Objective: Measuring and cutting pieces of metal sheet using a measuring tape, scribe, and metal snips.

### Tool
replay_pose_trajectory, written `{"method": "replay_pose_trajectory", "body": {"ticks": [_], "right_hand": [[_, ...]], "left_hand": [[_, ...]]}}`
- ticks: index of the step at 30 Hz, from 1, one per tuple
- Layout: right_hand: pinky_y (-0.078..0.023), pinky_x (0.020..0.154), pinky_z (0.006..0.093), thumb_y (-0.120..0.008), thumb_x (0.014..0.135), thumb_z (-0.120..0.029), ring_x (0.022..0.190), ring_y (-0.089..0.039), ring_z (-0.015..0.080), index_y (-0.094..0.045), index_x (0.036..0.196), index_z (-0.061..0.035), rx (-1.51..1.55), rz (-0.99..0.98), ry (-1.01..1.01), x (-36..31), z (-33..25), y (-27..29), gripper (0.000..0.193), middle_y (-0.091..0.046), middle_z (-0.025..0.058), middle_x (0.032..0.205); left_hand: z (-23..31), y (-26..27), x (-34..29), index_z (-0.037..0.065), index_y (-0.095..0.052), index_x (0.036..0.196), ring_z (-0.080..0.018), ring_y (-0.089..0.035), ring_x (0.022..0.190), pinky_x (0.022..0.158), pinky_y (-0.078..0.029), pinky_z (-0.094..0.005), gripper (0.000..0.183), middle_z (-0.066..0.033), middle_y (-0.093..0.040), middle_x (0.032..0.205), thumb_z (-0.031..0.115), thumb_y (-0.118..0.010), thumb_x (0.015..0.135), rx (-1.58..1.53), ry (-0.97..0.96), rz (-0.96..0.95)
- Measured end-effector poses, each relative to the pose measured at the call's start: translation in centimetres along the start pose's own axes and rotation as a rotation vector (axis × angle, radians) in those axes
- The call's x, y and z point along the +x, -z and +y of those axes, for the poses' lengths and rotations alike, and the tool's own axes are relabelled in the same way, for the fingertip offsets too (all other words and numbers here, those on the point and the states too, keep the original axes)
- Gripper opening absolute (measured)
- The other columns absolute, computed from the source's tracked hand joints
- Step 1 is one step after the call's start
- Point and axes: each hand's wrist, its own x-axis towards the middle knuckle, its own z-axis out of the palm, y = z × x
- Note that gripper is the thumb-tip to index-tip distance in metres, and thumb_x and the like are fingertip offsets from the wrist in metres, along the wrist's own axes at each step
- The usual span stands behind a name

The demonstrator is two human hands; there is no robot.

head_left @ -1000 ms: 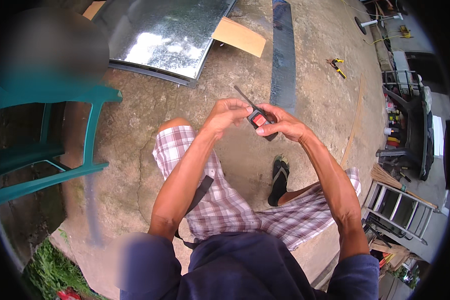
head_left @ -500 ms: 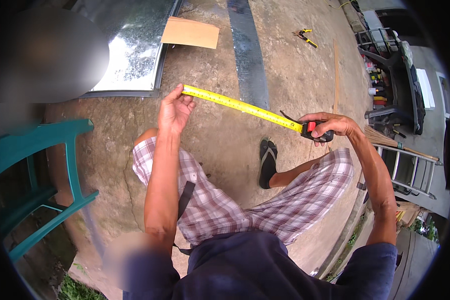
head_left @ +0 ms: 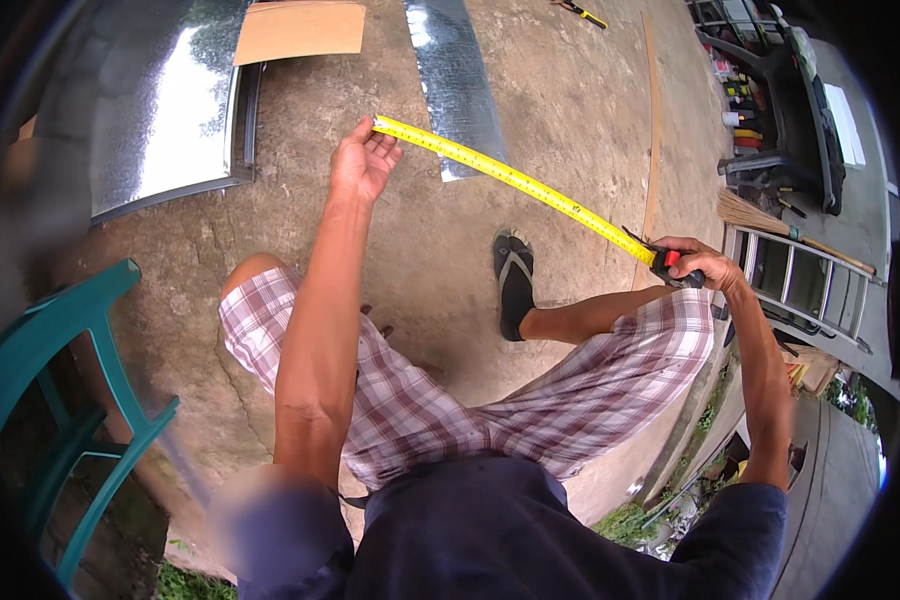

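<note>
A yellow tape measure [head_left: 515,181] stretches between my two hands, its blade sloping down from left to right above the concrete floor. My left hand [head_left: 363,163] pinches the free end of the blade between thumb and fingers. Around the black case with its red button [head_left: 672,258], my right hand [head_left: 705,262] is closed, close to my right knee. Beyond the blade lies a strip of shiny sheet metal [head_left: 462,90], partly behind the tape from this angle.
A large reflective panel in a dark frame [head_left: 170,120] and a cardboard piece [head_left: 300,33] lie at the far left. Nearer stands a green plastic chair [head_left: 55,330]. Yellow-handled pliers [head_left: 585,14] and a thin wooden strip [head_left: 653,140] lie ahead; a broom [head_left: 755,215] and ladder [head_left: 800,280] are right.
My right hand has moved right with the case, drawing out more blade. My left hand sits higher in the picture, still on the tape's end. The whole view has shifted.
</note>
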Motion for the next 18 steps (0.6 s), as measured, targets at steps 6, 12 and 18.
{"method": "replay_pose_trajectory", "body": {"ticks": [6,12,18], "right_hand": [[-0.045,0.081,0.0248,-0.068,0.068,-0.025,0.089,-0.056,0.0142,-0.059,0.120,-0.0004,0.176,0.050,0.016,2.6,6.4,-0.6,0.059,-0.062,0.0049,0.097],[-0.043,0.085,0.0249,-0.067,0.080,-0.026,0.094,-0.056,0.0145,-0.058,0.122,-0.0023,0.353,0.208,0.072,8.9,14.3,-0.1,0.049,-0.060,0.0030,0.095],[-0.052,0.075,0.0358,-0.066,0.084,-0.022,0.086,-0.064,0.0254,-0.048,0.129,-0.0048,0.496,0.105,0.128,15.4,19.1,-2.1,0.052,-0.061,0.0101,0.094]], "left_hand": [[-5.3,1.8,1.6,-0.003,-0.053,0.117,-0.0234,-0.061,0.094,0.081,-0.052,-0.0362,0.029,-0.0134,-0.062,0.106,0.017,-0.052,0.096,0.488,-0.018,0.132],[-13.2,2.3,4.7,-0.005,-0.061,0.112,-0.0256,-0.065,0.082,0.077,-0.054,-0.0358,0.035,-0.0146,-0.068,0.095,0.006,-0.066,0.079,1.118,-0.177,0.223],[-18.1,1.6,4.8,-0.002,-0.063,0.100,-0.0363,-0.063,0.086,0.080,-0.051,-0.0422,0.033,-0.0195,-0.066,0.087,0.002,-0.070,0.068,1.413,-0.571,0.282]]}}
